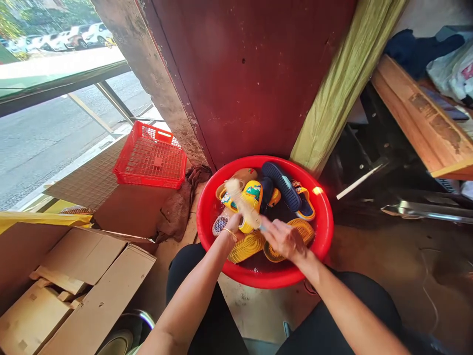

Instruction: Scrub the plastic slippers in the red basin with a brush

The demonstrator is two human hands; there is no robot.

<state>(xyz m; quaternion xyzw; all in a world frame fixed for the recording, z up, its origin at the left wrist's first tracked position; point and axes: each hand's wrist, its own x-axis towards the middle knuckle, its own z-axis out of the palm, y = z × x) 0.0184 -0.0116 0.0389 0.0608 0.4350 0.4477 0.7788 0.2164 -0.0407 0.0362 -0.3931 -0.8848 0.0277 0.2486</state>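
Observation:
A red plastic tub (327, 231) stands between my knees with slippers in dark water. My left hand (233, 226) is closed on a yellow slipper (253, 193) with a green cartoon patch. In my right hand (284, 238) is a scrub brush (244, 204), pale and blurred by motion, lying across that slipper. Dark blue slippers (281, 185) lean at the back of the tub. Yellow soles (247, 247) face up near the front, and a tan slipper (242, 175) lies at the back left. Part of the held slipper is hidden by the brush.
A red crate (155, 157) sits on cardboard at the left, with a brown cloth (176, 212) beside it. An open cardboard box (107, 296) is at my left. Behind the tub are a dark red door (251, 84) and a yellowish curtain (332, 93). A wooden shelf (417, 113) juts out at right.

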